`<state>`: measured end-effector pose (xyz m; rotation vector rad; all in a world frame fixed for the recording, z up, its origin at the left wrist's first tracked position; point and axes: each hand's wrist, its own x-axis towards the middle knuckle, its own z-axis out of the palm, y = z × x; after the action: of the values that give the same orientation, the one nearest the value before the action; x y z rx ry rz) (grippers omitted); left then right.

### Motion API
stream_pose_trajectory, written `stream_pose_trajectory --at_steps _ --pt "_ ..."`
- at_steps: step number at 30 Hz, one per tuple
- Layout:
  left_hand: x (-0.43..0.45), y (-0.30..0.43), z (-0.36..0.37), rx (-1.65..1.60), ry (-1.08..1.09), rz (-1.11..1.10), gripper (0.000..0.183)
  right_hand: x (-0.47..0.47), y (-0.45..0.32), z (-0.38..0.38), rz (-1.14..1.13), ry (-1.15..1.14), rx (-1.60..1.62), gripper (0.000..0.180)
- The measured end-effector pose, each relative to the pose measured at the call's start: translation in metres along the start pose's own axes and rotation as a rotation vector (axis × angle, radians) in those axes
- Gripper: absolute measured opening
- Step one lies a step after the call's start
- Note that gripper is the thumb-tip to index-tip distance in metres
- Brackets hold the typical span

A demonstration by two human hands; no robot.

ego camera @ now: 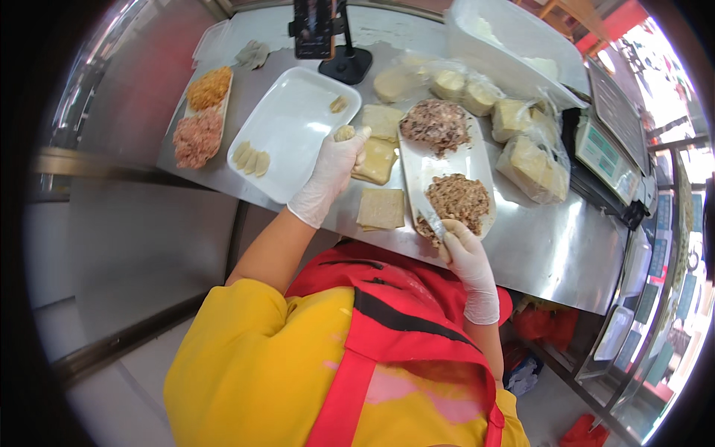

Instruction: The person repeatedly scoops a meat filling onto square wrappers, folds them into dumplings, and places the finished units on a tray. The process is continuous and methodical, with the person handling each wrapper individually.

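Observation:
My left hand, in a white glove, is closed around a small piece of pale dough above the right side of a white tray. Several folded dumplings lie at the tray's lower left, with another small piece at its upper right. In my gloved right hand is a flat metal spreader, its blade at the brown minced filling on a white platter. A darker minced filling sits farther up. Stacks of square dough wrappers lie between tray and platter.
A plate on the left holds orange filling and pink mince. A phone stands on a black holder behind the tray. Bagged wrappers, a translucent plastic bin and a weighing scale are to the right.

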<state>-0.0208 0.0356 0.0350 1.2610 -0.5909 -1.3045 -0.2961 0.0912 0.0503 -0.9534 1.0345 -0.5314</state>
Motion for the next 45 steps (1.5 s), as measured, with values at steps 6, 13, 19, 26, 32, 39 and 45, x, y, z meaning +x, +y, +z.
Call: stream_pose_trajectory --at_steps 6,13,19,26,32,39,45 --pt "0.009 0.013 -0.063 0.366 0.009 -0.109 0.024 -0.005 0.015 -0.002 0.051 0.041 0.009 0.022" --pt "0.07 0.017 -0.114 0.353 0.186 0.026 0.028 -0.015 0.028 0.0 0.106 0.11 0.005 0.023" --pt "0.12 -0.002 -0.117 0.42 0.313 0.183 0.021 -0.017 0.023 0.011 0.095 0.124 -0.03 0.025" --pt "0.149 0.004 -0.125 1.021 0.268 0.143 0.025 -0.021 0.019 0.017 0.052 0.164 -0.133 0.025" --pt "0.172 0.01 -0.122 1.409 0.227 0.066 0.026 -0.03 0.026 0.014 0.08 0.222 -0.178 0.026" --pt "0.178 -0.018 -0.12 1.552 0.135 0.415 0.039 -0.039 0.018 0.019 0.122 0.254 -0.234 0.03" --pt "0.125 -0.025 -0.097 1.193 0.204 0.716 0.026 -0.039 0.025 0.016 0.083 0.265 -0.229 0.03"
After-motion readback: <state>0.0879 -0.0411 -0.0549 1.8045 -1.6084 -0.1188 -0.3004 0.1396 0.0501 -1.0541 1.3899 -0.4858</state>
